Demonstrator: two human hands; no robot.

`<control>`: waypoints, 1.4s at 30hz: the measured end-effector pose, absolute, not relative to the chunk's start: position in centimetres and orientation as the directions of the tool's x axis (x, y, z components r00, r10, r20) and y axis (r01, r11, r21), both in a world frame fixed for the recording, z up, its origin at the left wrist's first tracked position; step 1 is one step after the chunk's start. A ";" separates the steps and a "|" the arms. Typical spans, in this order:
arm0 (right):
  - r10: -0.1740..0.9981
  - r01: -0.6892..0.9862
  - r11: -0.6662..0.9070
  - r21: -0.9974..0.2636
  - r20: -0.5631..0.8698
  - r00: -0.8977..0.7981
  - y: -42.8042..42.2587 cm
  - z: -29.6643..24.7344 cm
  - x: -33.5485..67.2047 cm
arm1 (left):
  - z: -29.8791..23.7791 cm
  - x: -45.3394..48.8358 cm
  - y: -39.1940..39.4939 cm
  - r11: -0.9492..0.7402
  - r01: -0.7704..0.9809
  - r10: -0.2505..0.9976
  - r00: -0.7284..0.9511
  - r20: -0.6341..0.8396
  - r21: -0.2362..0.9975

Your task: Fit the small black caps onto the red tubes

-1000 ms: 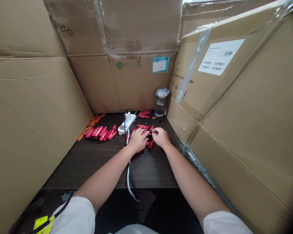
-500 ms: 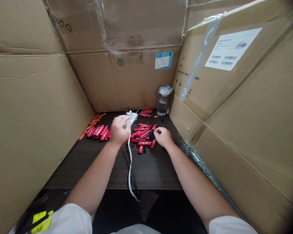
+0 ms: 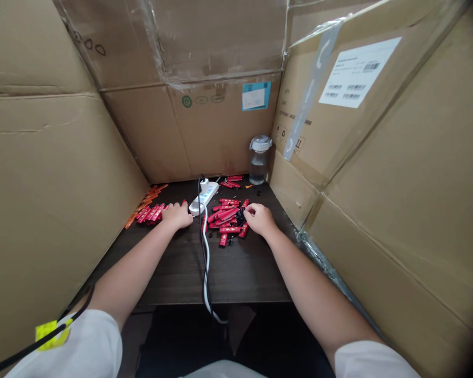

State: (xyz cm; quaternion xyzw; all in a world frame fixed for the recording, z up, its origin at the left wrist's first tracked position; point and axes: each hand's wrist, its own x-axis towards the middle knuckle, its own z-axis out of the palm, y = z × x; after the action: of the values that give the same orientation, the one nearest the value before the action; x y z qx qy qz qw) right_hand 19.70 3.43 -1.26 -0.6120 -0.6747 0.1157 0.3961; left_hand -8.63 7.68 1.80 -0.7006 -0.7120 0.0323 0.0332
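Observation:
My left hand (image 3: 176,214) rests at the right end of a row of small red sticks (image 3: 152,212) on the dark table (image 3: 236,268), fingers curled down onto them; what it holds is hidden. My right hand (image 3: 259,218) is curled at the right edge of a loose pile of red sticks (image 3: 226,216), touching small black pieces (image 3: 241,217) there. A white power strip (image 3: 203,198) lies between the two groups, its white and black cables (image 3: 205,262) running toward me.
Cardboard walls (image 3: 55,173) close in the table on the left, back and right. A clear water bottle (image 3: 258,160) stands in the back right corner. A few more red sticks (image 3: 232,181) lie behind the strip, and orange sticks (image 3: 144,202) lie at the left wall.
My left hand left the central pile, passed over the power strip and came down on the row of red sticks at the left. My right hand stayed at the pile.

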 end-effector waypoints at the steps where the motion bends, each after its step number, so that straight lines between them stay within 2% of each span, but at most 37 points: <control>1: 0.919 0.733 0.225 -0.642 0.389 0.059 3.4 -1.2 19.7 | 1.7 -8.5 7.7 0.013 0.995 1.000 -0.012 0.006 -0.096; 11: 0.928 0.740 0.224 -0.634 0.371 0.037 3.3 -1.2 19.6 | 0.5 -7.8 7.8 0.018 1.000 1.000 -0.018 0.025 -0.017; 19: 0.943 0.749 0.211 -0.628 0.331 0.013 3.2 -1.1 19.5 | 0.8 -8.4 8.3 0.041 0.997 0.999 -0.040 -0.022 0.061; 28: 0.944 0.760 0.206 -0.616 0.329 0.011 3.3 -1.4 19.6 | 1.0 -9.7 7.6 0.000 0.983 0.996 -0.017 0.092 0.186; 32: 0.940 0.757 0.217 -0.616 0.340 0.007 3.4 -1.5 19.6 | 0.8 -10.3 7.4 0.001 0.938 0.986 -0.059 0.157 0.345; 38: 0.939 0.746 0.224 -0.627 0.343 0.007 3.4 -1.5 19.6 | 0.5 -11.2 7.0 -0.089 0.819 0.956 -0.089 0.279 0.567; 40: 0.937 0.744 0.216 -0.632 0.349 0.024 3.5 -1.4 19.8 | 0.6 -11.2 6.7 -0.092 0.709 0.953 -0.140 0.267 0.699; 42: 0.922 0.732 0.221 -0.645 0.383 0.059 3.5 -1.1 19.9 | 1.2 -10.9 6.3 -0.081 0.523 0.956 -0.201 0.216 0.848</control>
State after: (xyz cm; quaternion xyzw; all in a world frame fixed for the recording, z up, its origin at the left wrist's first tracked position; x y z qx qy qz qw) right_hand 19.91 3.47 -1.14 -0.6121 -0.6753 0.1207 0.3933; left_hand -10.92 6.31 1.18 -0.5839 -0.6331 -0.4470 -0.2419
